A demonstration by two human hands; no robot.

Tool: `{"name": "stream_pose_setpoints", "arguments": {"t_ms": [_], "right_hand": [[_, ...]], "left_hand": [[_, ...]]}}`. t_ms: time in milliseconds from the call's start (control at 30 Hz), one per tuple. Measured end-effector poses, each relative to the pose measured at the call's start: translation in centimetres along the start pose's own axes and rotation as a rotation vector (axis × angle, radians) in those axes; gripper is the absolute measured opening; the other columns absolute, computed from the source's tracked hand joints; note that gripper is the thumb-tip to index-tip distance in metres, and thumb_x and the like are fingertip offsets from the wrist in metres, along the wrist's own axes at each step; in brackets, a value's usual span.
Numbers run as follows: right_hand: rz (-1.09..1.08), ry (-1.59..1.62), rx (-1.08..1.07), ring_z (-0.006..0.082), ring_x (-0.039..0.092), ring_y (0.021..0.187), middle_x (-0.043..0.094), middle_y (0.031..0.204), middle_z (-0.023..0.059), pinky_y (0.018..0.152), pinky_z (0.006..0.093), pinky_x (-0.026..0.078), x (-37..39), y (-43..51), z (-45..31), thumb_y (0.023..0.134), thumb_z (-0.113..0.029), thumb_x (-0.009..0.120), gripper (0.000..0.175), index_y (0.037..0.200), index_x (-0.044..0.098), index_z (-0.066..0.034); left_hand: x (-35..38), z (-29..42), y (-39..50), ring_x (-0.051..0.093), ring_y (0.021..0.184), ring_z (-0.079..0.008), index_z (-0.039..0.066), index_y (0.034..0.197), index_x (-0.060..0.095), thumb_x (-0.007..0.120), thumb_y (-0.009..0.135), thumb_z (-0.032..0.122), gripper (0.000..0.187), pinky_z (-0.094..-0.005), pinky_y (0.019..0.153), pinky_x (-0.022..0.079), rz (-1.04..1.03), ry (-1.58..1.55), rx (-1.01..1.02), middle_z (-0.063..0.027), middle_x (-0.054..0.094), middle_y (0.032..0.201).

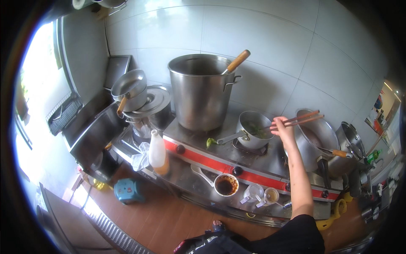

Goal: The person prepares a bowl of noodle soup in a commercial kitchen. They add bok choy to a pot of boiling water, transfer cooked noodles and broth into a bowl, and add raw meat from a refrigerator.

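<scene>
My right hand (283, 129) is closed around a pair of brown chopsticks (304, 119), whose lower ends reach into a small metal saucepan (250, 139). Inside that pan are leafy greens (257, 129). The pan sits over a burner of the steel stove, its grey handle (231, 138) pointing left. Beside the handle a piece of green leaf (210, 142) lies on the stove top. On the lower steel ledge stand a bowl with dark sauce (225, 185), a white spoon (201, 174) and two clear plastic cups (271, 195). My left hand is out of view.
A tall stockpot (199, 95) with a wooden-handled tool stands at the back. Right of my forearm are a large pot (317, 133) and another deep pot (352, 139). Stacked pans (128, 85) and a plastic squeeze bottle (158, 152) stand left. A blue stool (127, 190) is on the floor.
</scene>
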State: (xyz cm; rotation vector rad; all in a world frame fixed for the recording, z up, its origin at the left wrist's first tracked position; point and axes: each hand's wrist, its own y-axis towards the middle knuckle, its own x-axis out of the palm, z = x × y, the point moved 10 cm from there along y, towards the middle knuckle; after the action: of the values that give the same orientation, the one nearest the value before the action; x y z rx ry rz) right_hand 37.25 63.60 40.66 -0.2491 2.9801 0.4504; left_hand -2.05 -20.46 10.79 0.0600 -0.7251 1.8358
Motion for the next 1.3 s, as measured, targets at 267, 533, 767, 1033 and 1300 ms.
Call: {"name": "stream_pose_setpoints", "arguments": {"t_ms": [267,533,767,1033,1300], "right_hand": [[0.128,-0.072,-0.091,0.0155,0.063,0.068,0.060,0.084,0.0100,0.055,0.0269,0.054,-3.3,-0.7,-3.8,0.091,-0.020,0.052,0.021,0.095,0.059,0.0000],[0.121,0.065,-0.046,0.0133,0.060,0.075,0.058,0.091,0.0102,0.059,0.0255,0.054,-2.6,0.1,3.0,0.093,-0.026,0.050,0.028,0.100,0.057,0.0002],[0.261,-0.151,-0.424,0.0128,0.059,0.063,0.059,0.079,0.0079,0.056,0.0244,0.050,-1.2,-2.3,3.2,0.093,-0.019,0.052,0.022,0.093,0.058,0.0027],[0.293,-0.351,-0.849,0.0243,0.057,0.068,0.059,0.080,0.0116,0.060,0.0313,0.047,-0.5,-7.2,-3.2,0.083,-0.004,0.061,0.013,0.096,0.059,-0.0032],[0.323,-0.273,-0.895,0.0240,0.059,0.070,0.061,0.083,0.0118,0.061,0.0309,0.049,-2.0,-7.7,-6.8,0.085,-0.004,0.060,0.011,0.096,0.060,-0.0019]], "left_hand": [[9.0,-5.6,-8.5,0.054,0.077,-0.0180,-0.002,0.099,0.055,0.050,0.078,0.008,0.024,-0.0278,0.066,0.046,-0.226,0.111,-0.157,-0.0071,0.059,0.092],[23.4,-12.9,-16.7,0.060,0.087,-0.0288,-0.009,0.101,0.054,0.048,0.071,0.001,0.032,-0.0390,0.080,0.052,-0.489,0.182,-0.417,-0.0186,0.059,0.103],[36.2,-17.7,-24.9,0.055,0.105,-0.0343,0.001,0.128,0.035,0.043,0.070,0.004,0.058,-0.0507,0.082,0.051,-1.035,0.448,-0.267,-0.0180,0.049,0.120],[42.7,-21.3,-34.2,0.055,0.102,-0.0352,0.004,0.129,0.032,0.040,0.072,-0.001,0.058,-0.0508,0.081,0.052,-1.102,0.365,-0.652,-0.0175,0.047,0.119],[45.3,-24.1,-38.0,0.058,0.099,-0.0299,0.006,0.128,0.031,0.043,0.080,0.001,0.050,-0.0437,0.078,0.053,-1.237,0.367,-0.710,-0.0154,0.049,0.116]]}}
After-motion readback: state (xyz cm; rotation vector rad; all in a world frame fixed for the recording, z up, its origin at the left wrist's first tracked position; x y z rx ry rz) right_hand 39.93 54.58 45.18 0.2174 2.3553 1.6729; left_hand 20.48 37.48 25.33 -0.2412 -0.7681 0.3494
